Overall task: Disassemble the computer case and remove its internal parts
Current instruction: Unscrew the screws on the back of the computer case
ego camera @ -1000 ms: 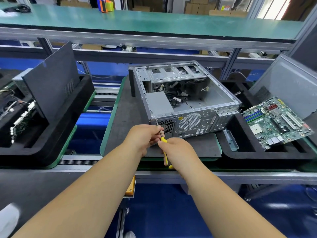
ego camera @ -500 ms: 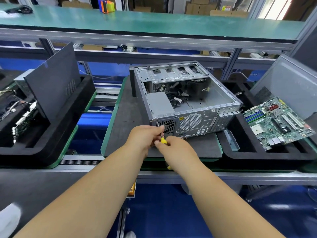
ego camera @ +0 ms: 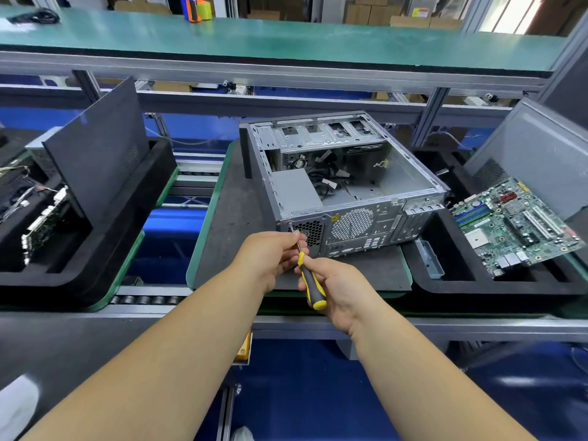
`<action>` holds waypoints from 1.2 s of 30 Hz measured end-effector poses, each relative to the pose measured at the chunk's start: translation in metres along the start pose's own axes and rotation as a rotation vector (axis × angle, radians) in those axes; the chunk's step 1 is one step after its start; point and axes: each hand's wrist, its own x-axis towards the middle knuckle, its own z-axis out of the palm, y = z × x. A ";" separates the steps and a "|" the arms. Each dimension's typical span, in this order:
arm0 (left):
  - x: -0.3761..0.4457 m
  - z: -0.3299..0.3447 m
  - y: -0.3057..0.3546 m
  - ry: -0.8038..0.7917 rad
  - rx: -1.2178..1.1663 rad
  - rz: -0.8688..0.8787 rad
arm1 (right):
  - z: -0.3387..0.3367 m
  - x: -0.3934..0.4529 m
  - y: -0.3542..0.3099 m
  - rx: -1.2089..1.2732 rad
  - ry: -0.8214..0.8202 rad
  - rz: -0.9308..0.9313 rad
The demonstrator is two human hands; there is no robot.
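An open grey computer case (ego camera: 366,218) lies on its side on a dark mat (ego camera: 229,237), its rear panel facing me, a grey power supply (ego camera: 294,194) and loose cables inside. My right hand (ego camera: 340,288) grips the yellow-and-black handle of a screwdriver (ego camera: 310,281). The tool's tip sits on a screw at the rear panel's upper left corner. My left hand (ego camera: 270,259) pinches the metal shaft just behind the tip.
A removed green motherboard (ego camera: 515,224) lies in the black foam tray (ego camera: 461,281) at right, under a leaning grey side panel (ego camera: 541,154). At left another foam tray (ego camera: 95,249) holds a dark panel (ego camera: 95,148) and boards. A green shelf (ego camera: 286,39) runs overhead.
My right hand has turned on the screwdriver, so more of the yellow-and-black handle shows. Both hands stay at the case's rear corner.
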 end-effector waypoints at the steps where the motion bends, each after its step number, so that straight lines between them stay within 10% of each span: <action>1: 0.000 -0.001 -0.001 -0.001 -0.002 -0.005 | 0.001 0.000 0.000 -0.074 0.037 -0.028; 13: 0.000 -0.004 -0.006 0.055 0.038 0.011 | 0.004 -0.003 0.007 -0.955 0.380 -0.429; 25: -0.001 0.000 -0.001 0.050 0.061 0.037 | -0.007 -0.002 0.001 -0.011 -0.117 0.098; 36: -0.003 0.002 -0.001 0.006 0.024 -0.008 | -0.005 0.003 0.003 -0.245 0.088 -0.074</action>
